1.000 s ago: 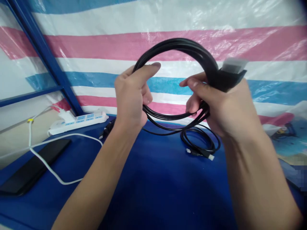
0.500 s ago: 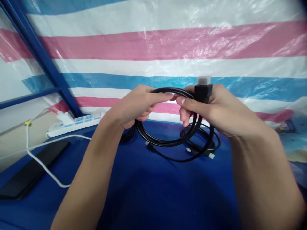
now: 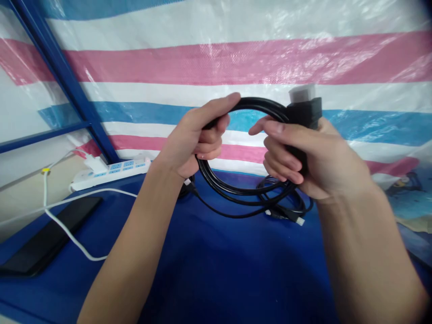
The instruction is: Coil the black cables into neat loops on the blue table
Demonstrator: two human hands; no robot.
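A coiled black cable hangs in the air between my two hands, above the blue surface. My left hand is closed round the left side of the coil, thumb on top. On the right side, my right hand has its fingers wrapped round the loops. A wide black connector with a blurred light cap sticks up above that hand's thumb. The cable's other end, a small black plug with a pale tip, dangles below my left hand.
On the blue tabletop, another coiled black cable with pale-tipped plugs lies behind my right hand. Partly hidden by my left wrist is a further dark coil. A white power strip, white cord and flat black object are at left.
Both hands have risen slightly and moved apart, the right one rightward, with the coil between them. My right fingers have curled round the loops. The dangling plug has swung left.
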